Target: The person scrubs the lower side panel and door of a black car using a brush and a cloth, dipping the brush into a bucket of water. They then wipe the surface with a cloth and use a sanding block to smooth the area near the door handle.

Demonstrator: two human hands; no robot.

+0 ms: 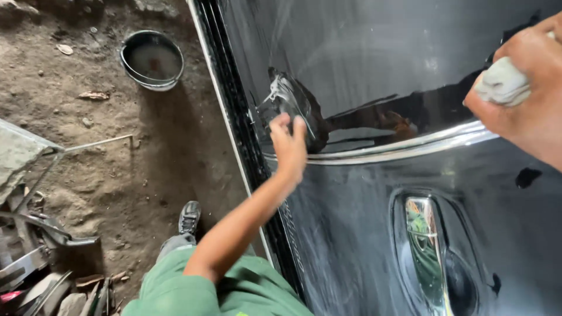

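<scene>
- We look down a glossy black car door (pixel 363 234), its panel running from the dirt floor at our left out past the right edge of view.
- Our right hand (pixel 524 88) is up at the right edge, fingers curled tight around a balled grey cloth (pixel 502 82), which peeks out on the side facing the panel.
- That wad sits just above the chrome trim strip (pixel 410 146), and the strip's long axis runs from the wad away toward our left hand, curving gently as it goes.
- Our left hand (pixel 288 143) lies flat on the door near its edge, fingers held together and pointing up the panel, touching the far end of that same strip.
- So the cloth hand is on the trim's right end and the bracing hand on its left; the strip stretches between the two.
- The chrome door handle (pixel 426 251) sits lower on the panel, nearer the cloth hand than the left one, its length crossing the trim's line.
- Off on the dirt, a round metal bowl (pixel 152 58) stands well apart from both hands.
</scene>
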